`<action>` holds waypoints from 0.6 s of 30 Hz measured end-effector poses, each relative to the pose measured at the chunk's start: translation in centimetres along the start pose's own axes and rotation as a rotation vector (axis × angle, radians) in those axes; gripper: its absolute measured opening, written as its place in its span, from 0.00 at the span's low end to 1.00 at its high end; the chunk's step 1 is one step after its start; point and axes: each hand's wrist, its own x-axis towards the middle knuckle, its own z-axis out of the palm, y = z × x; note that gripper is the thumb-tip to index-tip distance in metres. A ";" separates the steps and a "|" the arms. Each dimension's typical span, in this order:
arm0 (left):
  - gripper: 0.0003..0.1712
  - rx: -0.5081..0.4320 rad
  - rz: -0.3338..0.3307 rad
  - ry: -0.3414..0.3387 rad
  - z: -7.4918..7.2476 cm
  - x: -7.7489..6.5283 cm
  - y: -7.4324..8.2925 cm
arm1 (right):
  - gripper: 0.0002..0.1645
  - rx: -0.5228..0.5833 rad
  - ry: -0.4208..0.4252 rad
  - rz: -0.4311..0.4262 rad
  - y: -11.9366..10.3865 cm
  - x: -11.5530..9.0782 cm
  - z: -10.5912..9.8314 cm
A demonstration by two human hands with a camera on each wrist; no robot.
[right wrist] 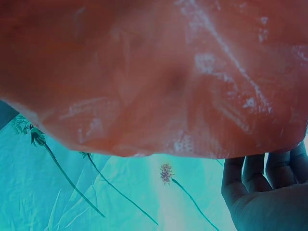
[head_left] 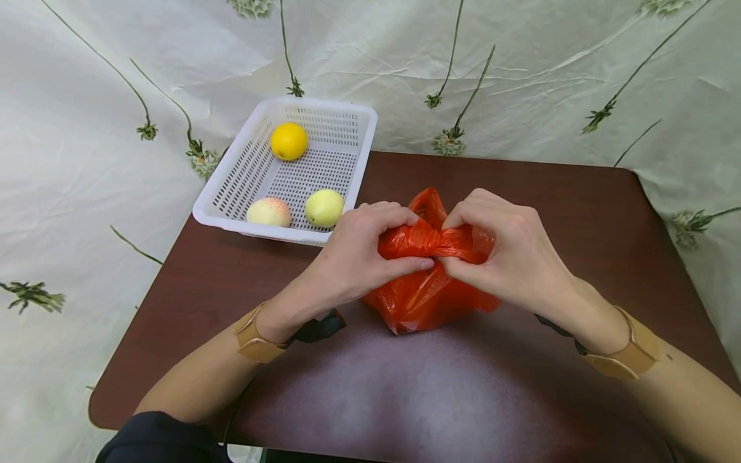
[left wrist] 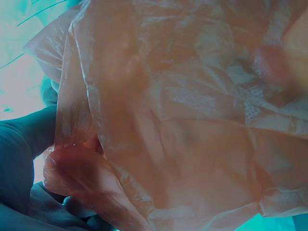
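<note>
A red plastic bag (head_left: 431, 302) stands near the middle of the table, its top twisted into a knot. My left hand (head_left: 367, 247) pinches the left side of the knotted top between thumb and fingers. From the other side my right hand (head_left: 503, 247) grips the right part, thumb tip close to the left thumb. In the left wrist view the bag's thin film (left wrist: 183, 144) fills most of the picture, with left-hand fingers curled at its edge. The right wrist view shows the bag (right wrist: 144, 86) above the right-hand fingers. What the bag contains is hidden.
A white plastic basket (head_left: 365, 151) sits at the back left of the brown table (head_left: 579, 212). Inside it lie an orange (head_left: 289, 141), a peach (head_left: 269, 212) and a yellow-green fruit (head_left: 324, 208). A flower-printed sheet (head_left: 521, 77) hangs behind the table.
</note>
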 end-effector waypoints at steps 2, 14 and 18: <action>0.17 -0.014 0.008 -0.017 0.0 0.0 -0.1 | 0.08 -0.001 0.003 -0.013 0.1 0.0 0.0; 0.12 -0.224 0.057 -0.145 -0.2 -0.2 -0.6 | 0.09 -0.014 -0.021 -0.055 0.8 -0.2 0.3; 0.11 -0.266 0.039 -0.176 -0.4 -0.3 -0.5 | 0.09 -0.008 -0.029 -0.066 0.6 -0.1 0.4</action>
